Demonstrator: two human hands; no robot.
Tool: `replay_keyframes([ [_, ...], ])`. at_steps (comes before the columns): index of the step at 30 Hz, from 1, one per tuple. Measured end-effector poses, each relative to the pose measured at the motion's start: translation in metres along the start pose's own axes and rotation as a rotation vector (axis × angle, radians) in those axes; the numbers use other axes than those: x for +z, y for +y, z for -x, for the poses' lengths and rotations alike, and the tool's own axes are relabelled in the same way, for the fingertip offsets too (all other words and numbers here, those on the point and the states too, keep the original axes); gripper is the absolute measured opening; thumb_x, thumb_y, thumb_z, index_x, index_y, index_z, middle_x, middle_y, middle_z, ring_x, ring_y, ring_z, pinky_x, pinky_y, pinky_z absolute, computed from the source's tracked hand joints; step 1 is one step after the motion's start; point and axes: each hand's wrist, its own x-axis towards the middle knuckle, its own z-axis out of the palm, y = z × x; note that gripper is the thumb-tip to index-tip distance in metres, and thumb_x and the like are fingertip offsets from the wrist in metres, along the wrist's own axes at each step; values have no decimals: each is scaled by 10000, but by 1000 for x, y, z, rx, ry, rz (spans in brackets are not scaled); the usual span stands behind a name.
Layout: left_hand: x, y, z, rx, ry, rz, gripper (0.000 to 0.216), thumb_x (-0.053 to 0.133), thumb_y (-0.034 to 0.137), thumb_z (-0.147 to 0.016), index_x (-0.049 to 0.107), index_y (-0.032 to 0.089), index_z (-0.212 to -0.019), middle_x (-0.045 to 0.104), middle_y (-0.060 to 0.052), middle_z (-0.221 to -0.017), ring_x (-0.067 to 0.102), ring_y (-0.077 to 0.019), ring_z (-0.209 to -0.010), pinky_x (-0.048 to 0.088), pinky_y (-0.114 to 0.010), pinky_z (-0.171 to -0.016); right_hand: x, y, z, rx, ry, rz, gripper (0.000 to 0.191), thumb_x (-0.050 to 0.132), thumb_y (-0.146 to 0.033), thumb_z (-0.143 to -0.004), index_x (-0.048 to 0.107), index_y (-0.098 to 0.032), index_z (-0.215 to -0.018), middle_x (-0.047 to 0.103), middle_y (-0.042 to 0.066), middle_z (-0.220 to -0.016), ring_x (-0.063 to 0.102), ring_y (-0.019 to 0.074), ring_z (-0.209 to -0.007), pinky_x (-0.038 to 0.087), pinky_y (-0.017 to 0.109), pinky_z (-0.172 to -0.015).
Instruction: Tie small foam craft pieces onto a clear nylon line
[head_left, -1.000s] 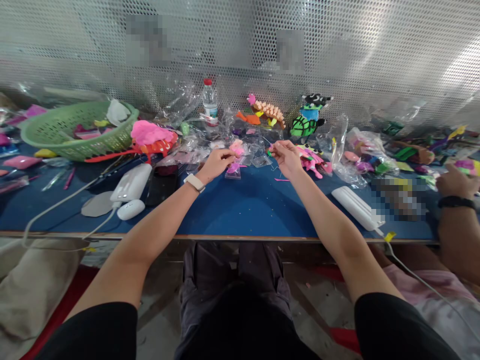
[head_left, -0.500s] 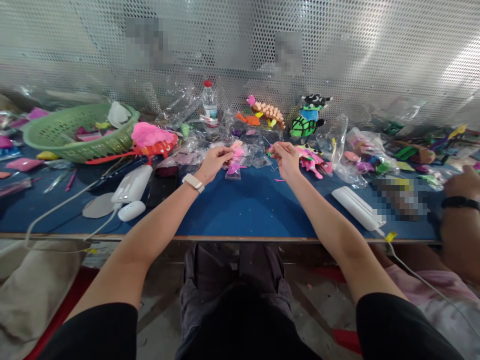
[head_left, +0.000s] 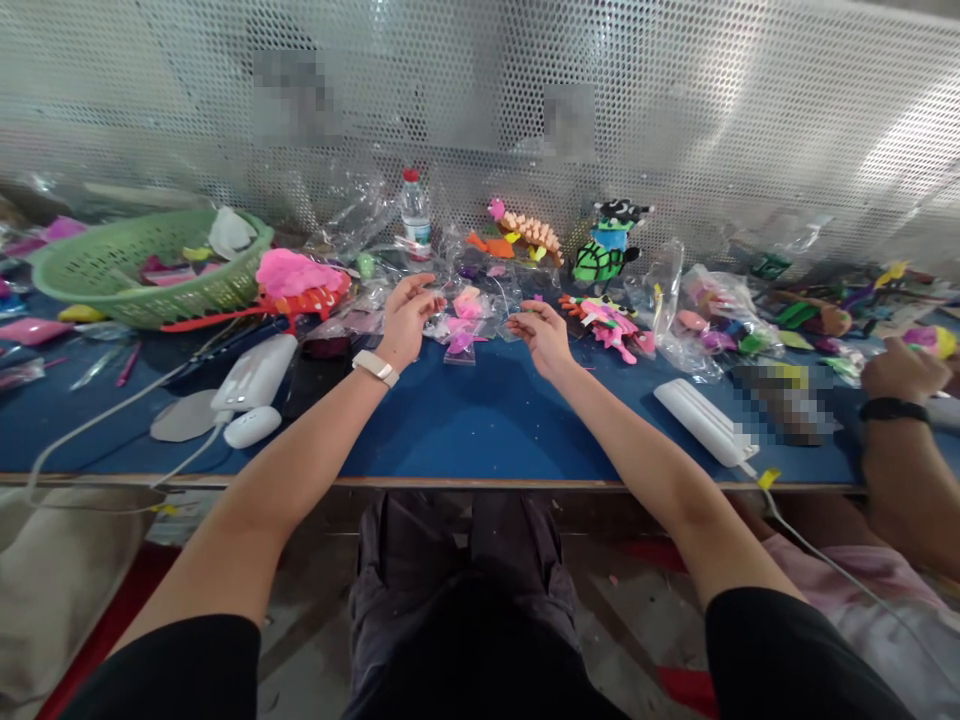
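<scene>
One pink lump (head_left: 469, 302) lies nearer than the one bottle (head_left: 415, 222), to its right. The left hand (head_left: 403, 325), before the bottle, has released fingers; whether the right hand (head_left: 547, 338), farther right, grips anything, I cannot tell. One basket (head_left: 150, 306) stands left of the bottle; blue surface (head_left: 480, 425), perforated wall (head_left: 450, 60) behind.

a black top (head_left: 472, 660) is being worn | its short sleeves (head_left: 180, 668), also black, are leaving both forearms (head_left: 311, 475) bare | a pale, watch-like band (head_left: 376, 368) is circling the left wrist (head_left: 389, 355) | dark, greyish-purple trousers (head_left: 409, 555) are showing seams, creases and loosely bunching fabric
</scene>
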Motion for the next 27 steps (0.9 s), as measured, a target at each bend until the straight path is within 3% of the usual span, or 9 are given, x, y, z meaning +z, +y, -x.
replay_keyframes([
  [4,-2,-3,-1,-41,6,-3,231,732,229,-845,709,254,-1072,596,21,-784,708,-181,-748,637,-389,-869,1,0,3,-87,1,24,394,812,-257,-770,520,-312,-1029,757,-51,-795,809,203,-801,681,386,-840],
  [10,-5,-8,-3,-89,44,-36,178,711,184,-862,701,244,-1029,572,35,-735,718,-173,-719,648,-368,-824,2,-7,7,-244,-38,161,509,839,-459,-804,407,-335,-1042,763,-28,-876,799,224,-883,651,425,-896],
  [14,-6,-11,-3,-136,64,-28,152,718,188,-841,694,230,-985,586,26,-725,707,-169,-692,630,-341,-759,6,-13,12,-267,-90,163,599,856,-539,-767,362,-337,-1038,738,-45,-834,772,220,-815,642,435,-895],
  [17,-6,-12,-3,-156,76,-19,164,728,221,-819,684,230,-976,591,17,-722,702,-180,-684,609,-341,-723,8,-16,15,-269,-123,138,609,869,-522,-746,361,-339,-1028,727,-70,-804,691,179,-655,645,408,-811],
  [21,-6,-12,-4,-122,51,-15,225,753,286,-801,672,239,-1005,595,15,-745,729,-198,-748,635,-386,-815,5,-16,13,-221,-44,154,505,846,-409,-823,392,-341,-1034,749,-103,-813,528,115,-473,655,367,-745],
  [24,-6,-10,-3,-121,41,-31,238,766,283,-795,667,237,-1007,600,11,-757,747,-209,-791,644,-403,-854,1,-13,8,-198,16,137,488,835,-294,-832,403,-341,-1053,756,-115,-812,545,112,-465,659,348,-731],
  [27,-4,-8,0,-148,18,-54,199,761,258,-819,663,241,-991,627,-1,-785,747,-208,-782,645,-386,-802,-2,-12,5,-215,18,143,507,842,-314,-829,387,-339,-1052,757,-102,-835,585,118,-496,654,357,-728],
])
